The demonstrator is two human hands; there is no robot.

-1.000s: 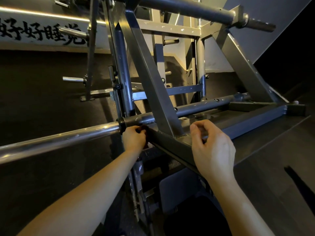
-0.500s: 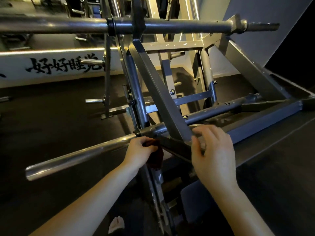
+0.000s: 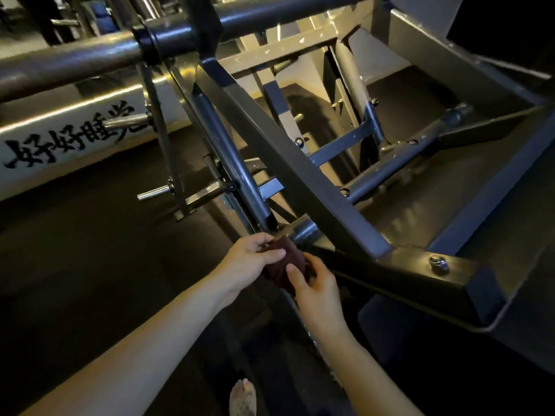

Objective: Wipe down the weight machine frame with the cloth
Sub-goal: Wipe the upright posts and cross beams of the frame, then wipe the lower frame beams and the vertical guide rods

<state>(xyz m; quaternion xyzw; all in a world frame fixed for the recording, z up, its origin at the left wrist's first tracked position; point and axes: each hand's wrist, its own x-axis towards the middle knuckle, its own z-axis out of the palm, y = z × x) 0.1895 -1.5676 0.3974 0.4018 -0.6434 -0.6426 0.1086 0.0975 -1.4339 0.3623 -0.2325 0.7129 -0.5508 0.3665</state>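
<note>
A dark maroon cloth (image 3: pixel 285 267) is bunched between both my hands just below the weight machine frame (image 3: pixel 300 172), whose grey diagonal beam runs down to a bolted corner bracket (image 3: pixel 438 262). My left hand (image 3: pixel 249 262) grips the cloth's upper left side with thumb and fingers. My right hand (image 3: pixel 315 283) pinches its lower right side. The cloth sits against the frame's lower joint, near the welded tube end (image 3: pixel 303 229).
A thick horizontal bar (image 3: pixel 90 58) with a black collar crosses overhead at upper left. A white wall panel with black lettering (image 3: pixel 69 139) runs at the left. Chrome pegs (image 3: pixel 156 190) stick out of an upright. Dark rubber floor lies below; my foot (image 3: pixel 243 397) shows at the bottom.
The view has tilted and moved closer to the frame. My right hand has left the frame's beam and come down onto the cloth, which my left hand still holds.
</note>
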